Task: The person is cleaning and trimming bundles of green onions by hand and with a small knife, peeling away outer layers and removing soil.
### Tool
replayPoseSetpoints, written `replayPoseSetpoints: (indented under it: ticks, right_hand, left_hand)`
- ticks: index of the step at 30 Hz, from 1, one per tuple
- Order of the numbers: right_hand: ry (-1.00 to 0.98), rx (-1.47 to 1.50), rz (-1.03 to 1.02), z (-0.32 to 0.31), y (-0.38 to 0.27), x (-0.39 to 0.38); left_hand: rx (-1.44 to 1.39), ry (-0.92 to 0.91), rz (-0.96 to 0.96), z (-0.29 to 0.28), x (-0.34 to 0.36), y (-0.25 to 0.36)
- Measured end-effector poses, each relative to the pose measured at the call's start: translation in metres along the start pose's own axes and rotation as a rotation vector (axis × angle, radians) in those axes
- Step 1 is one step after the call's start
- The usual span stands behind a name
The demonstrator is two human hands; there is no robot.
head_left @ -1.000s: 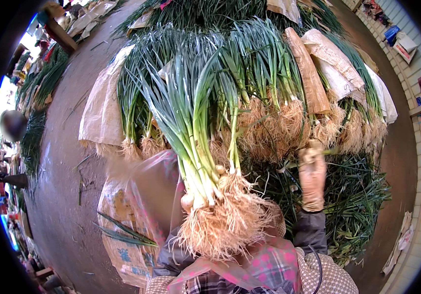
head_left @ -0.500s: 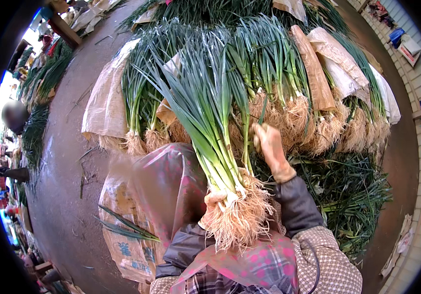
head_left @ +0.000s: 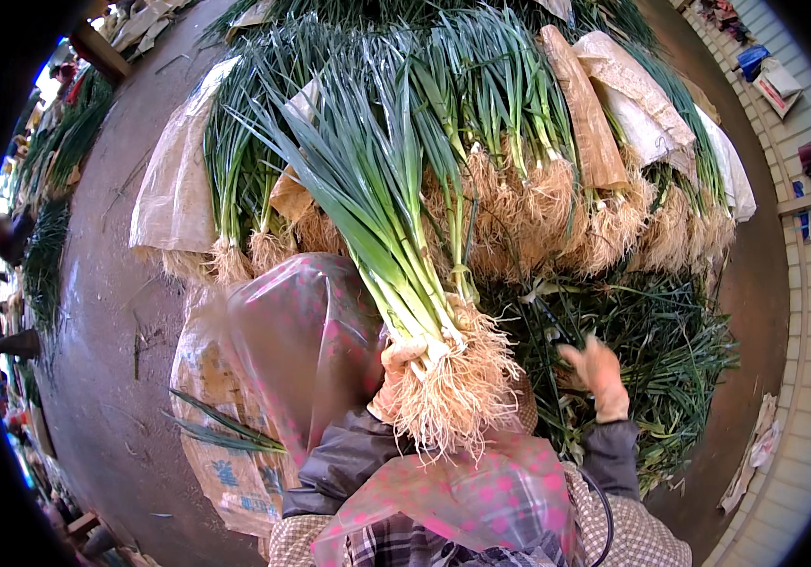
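Note:
A bunch of leeks (head_left: 396,227) stands slanted before me, its long green leaves pointing away and a mass of pale roots (head_left: 457,387) toward me. My left hand (head_left: 392,376) is closed around the white stalks just above the roots; the roots partly cover it. Off to the right, my right hand (head_left: 598,374) is over a heap of loose leek leaves (head_left: 670,369), thumb and fingers apart, slightly blurred. A dark leaf strip (head_left: 556,321) lies just beyond its fingertips, apart from the hand as far as I can tell.
A row of rooted leeks (head_left: 519,123) stretches across the far side, partly covered by woven sacks (head_left: 179,170). My knee is under a pink-dotted plastic sheet (head_left: 315,293). A printed sack (head_left: 226,463) with a few leaves lies at the left. A tiled wall (head_left: 802,350) runs along the right.
My right hand has left the bunch's right side, moving right and toward me, and its fingers have opened. My left hand still holds the leeks. The whole view has shifted slightly.

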State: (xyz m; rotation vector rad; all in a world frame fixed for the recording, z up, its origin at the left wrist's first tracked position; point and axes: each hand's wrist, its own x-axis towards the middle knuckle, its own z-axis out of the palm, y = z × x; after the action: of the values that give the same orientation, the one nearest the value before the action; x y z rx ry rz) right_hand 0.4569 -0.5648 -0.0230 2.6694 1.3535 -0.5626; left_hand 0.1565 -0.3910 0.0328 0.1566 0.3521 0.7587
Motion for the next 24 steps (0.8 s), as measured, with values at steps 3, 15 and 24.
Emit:
replayPoseSetpoints:
  ticks: [3,15,24]
  right_hand:
    - [-0.203,0.872,-0.294,-0.086,-0.127,0.04]
    - [0.095,0.015,-1.306,-0.081,-0.16,0.037]
    - [-0.319,-0.308,-0.448,-0.053,-0.022,-0.008]
  left_hand:
    - [0.013,0.008,0.009,-0.001,-0.003,0.004]
    - [0.005,0.036,-0.004,-0.008,-0.001,0.005]
    - [0.023,0.067,-0.055,-0.012,0.003,-0.002]
